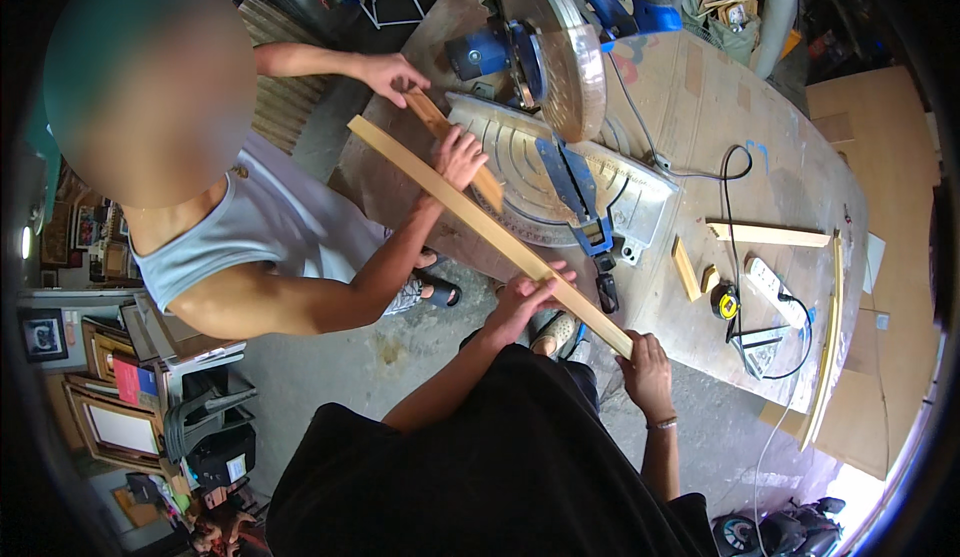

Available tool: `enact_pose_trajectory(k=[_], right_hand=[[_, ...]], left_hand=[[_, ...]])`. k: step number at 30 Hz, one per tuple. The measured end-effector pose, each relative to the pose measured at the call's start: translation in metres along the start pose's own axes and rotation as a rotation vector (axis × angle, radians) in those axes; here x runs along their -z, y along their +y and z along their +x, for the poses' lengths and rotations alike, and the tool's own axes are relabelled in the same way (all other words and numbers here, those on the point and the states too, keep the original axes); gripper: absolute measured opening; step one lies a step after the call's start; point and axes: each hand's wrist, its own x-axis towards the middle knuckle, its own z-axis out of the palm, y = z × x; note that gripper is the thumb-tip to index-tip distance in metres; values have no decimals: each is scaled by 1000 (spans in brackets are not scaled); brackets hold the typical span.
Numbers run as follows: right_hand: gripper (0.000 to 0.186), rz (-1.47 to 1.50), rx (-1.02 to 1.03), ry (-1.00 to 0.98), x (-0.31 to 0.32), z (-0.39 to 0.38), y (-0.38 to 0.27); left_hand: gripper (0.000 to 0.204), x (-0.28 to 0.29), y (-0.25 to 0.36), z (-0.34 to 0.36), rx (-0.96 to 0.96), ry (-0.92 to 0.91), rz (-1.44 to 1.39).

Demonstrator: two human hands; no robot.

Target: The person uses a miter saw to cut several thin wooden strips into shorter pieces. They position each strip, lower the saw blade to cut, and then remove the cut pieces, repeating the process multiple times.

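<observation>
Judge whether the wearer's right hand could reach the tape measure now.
Probably yes: nothing visibly blocks the right hand from the tape measure, though that hand must first release the long wooden strip.

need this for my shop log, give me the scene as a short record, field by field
left hand: grips the long wood strip between its middle and near end
right hand: grips the strip's near end
co-worker: holds a shorter wood piece with both hands
machine: miter saw with blue handle, on the table
also on table: yellow tape measure, white power strip, triangle square
</observation>
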Motion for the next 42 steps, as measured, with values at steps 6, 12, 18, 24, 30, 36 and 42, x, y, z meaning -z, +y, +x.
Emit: enact_pose_trajectory(k=[6,12,18,24,30,36,42], right_hand=[[43,46,-48,39,1,-78,50],[44,63,-145,48,-36,-149,69],[44,63,-241,106,-81,-192,51],[37,172,-326,153,-110,-224,7],[26,359,-462,75,-128,-273,-8],[32,241,-507,154,-116,-276,-22],[40,-79,-497,319,-26,-207,-29]], left_hand=[[53,-28,-41,-25,37,-284,229],[50,-39,-81,-47,-32,-529,352],[36,-39,-84,-73,3,-648,478],[39,-23,-93,-107,-151,-641,587],[36,-32,-93,-148,-168,-509,426],[43,-58,-109,-154,-34,-525,353],[32,-76,-131,-101,-10,-289,-41]])
